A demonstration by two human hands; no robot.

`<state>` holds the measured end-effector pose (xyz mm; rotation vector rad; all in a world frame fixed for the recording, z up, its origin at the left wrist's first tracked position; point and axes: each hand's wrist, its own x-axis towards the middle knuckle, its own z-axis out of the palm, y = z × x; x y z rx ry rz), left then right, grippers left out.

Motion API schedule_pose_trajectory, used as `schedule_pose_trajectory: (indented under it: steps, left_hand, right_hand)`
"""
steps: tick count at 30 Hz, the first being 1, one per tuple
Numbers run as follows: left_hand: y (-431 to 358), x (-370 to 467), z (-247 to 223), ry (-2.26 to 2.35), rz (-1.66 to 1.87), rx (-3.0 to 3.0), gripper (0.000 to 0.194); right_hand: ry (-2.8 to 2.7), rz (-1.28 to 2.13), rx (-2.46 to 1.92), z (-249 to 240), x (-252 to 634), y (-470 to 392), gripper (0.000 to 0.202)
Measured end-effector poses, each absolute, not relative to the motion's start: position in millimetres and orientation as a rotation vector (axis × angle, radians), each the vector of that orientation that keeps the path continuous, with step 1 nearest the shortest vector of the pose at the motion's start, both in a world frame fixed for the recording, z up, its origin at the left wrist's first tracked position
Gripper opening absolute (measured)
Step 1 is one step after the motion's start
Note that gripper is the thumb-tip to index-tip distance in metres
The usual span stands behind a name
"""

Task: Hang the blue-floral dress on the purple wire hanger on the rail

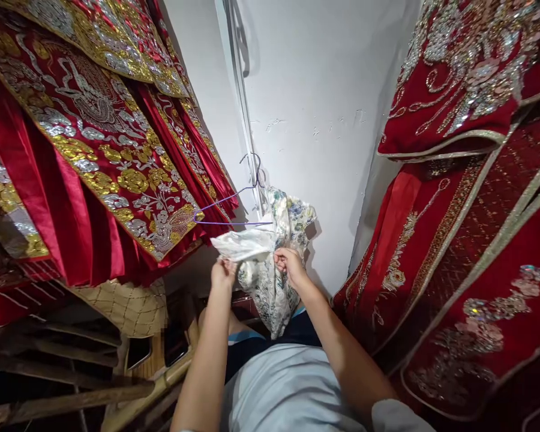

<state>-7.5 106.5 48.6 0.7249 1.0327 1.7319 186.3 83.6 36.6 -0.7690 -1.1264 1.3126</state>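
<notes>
A white garment with a green and blue floral print (289,219) hangs half on a purple wire hanger (227,223), whose left end sticks out bare. The hanger's hook is by a metal rail on the wall. My left hand (224,271) pinches the lower edge of the garment's pale, turned-back left part. Closed on the front of the same garment, near its middle, is my right hand (290,264). The garment's lower end hangs down to a point above my lap.
Red embroidered garments with gold and silver hang at the left (117,144) and right (459,180). A metal rail (240,78) runs down the white wall (315,72). Bamboo furniture (162,384) stands at the lower left, with dark flat objects on it.
</notes>
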Motion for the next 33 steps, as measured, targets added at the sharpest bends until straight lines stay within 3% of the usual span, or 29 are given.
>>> schedule_pose_trajectory:
  steps: [4, 9, 14, 18, 22, 27, 33]
  left_hand:
    - [97.4, 32.8, 30.3, 0.969, 1.623, 0.815, 0.023]
    - [78.2, 58.3, 69.4, 0.802, 1.516, 1.132, 0.029]
    - [69.1, 69.1, 103.3, 0.876, 1.493, 1.887, 0.027]
    - [70.1, 61.2, 98.5, 0.922, 1.422, 1.93, 0.027]
    - [56.3, 41.7, 72.4, 0.84, 1.015, 1.854, 0.039]
    - [38.3, 7.3, 57.7, 0.983, 0.545, 2.079, 0.028]
    - [63.3, -55.4, 99.0, 1.716, 0.344, 2.21, 0.037]
  right_hand:
    - [-1.078, 1.185, -0.828, 19.2, 213.9, 76.7, 0.032]
    - [-1.082, 1.033, -0.832, 32.2, 217.6, 73.4, 0.025]
    - [-1.318, 1.503, -0.649, 65.0, 204.6, 68.1, 0.038]
    - [-1.659, 1.636, -0.635, 88.7, 221.7, 66.3, 0.038]
    - [-1.723, 1.263, -0.658, 109.9, 242.0, 81.4, 0.02]
    - [-1.402, 0.693, -0.597, 120.7, 248.7, 127.1, 0.017]
    - [-1.393, 0.736, -0.784, 97.2, 222.0, 183.2, 0.024]
